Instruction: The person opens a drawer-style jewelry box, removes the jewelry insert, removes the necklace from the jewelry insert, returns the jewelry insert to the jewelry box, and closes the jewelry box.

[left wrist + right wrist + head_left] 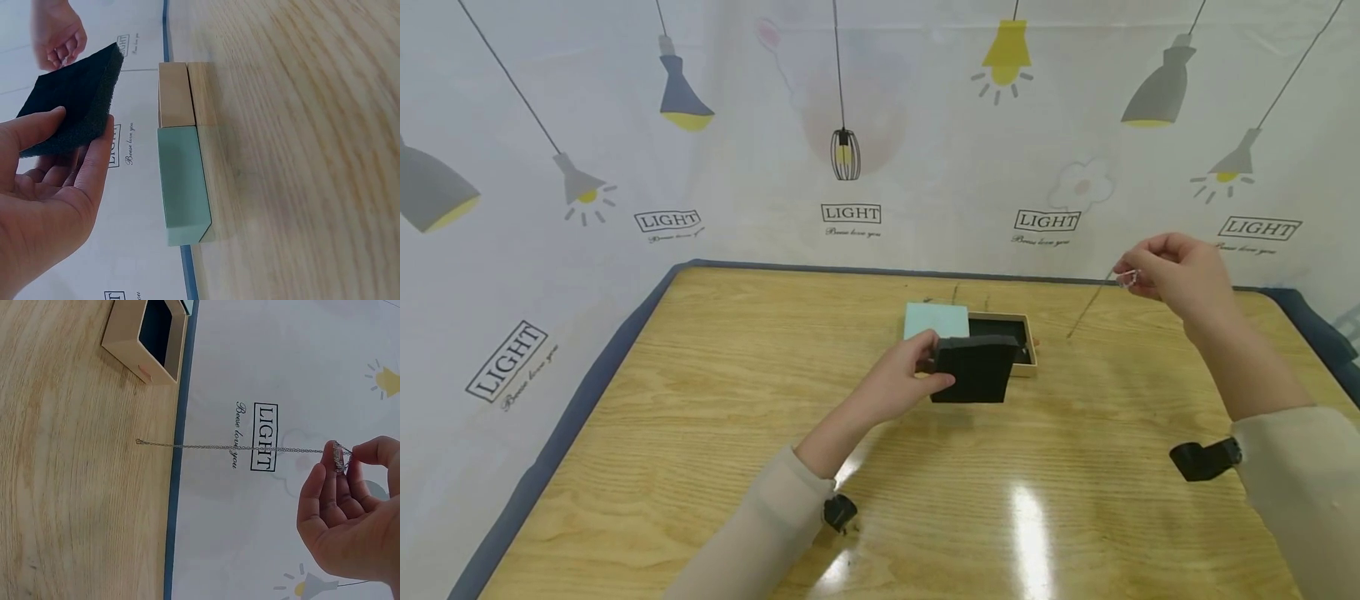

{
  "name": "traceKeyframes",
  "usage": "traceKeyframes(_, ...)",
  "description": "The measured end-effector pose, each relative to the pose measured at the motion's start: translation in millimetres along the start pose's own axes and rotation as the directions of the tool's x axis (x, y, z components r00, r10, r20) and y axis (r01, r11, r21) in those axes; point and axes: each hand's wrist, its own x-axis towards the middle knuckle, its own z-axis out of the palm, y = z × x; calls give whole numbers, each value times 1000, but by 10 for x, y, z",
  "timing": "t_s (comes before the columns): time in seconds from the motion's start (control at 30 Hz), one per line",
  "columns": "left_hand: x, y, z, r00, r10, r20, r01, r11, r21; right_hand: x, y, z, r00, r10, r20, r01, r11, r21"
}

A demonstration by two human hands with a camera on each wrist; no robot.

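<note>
From here I see a cream left sleeve (752, 525) at seven o'clock, a cream right sleeve (1300, 487) at four, both with black blocks (1204, 460).

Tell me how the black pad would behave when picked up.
The black pad is probably light and squeezable, judging by its porous, foam-like edge. It likely holds its shape too: the left hand grips one end and no sag shows.

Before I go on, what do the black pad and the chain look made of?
The black pad looks like matte foam, given its grainy, porous edge. The chain is probably silvery-grey metal, from its fine linked strand; how polished, I can't tell.
</note>
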Motion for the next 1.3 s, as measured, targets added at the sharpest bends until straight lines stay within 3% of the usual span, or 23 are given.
traceKeyframes(0.7,-4,-7,4,1000,-1,0,1,1000,6,106,7,30,999,29,16,-29,999,-17)
traceKeyframes(1.3,-1,-15,13,1000,-11,-1,11,1000,24,71,212,-2,995,70,70,-65,996,-63)
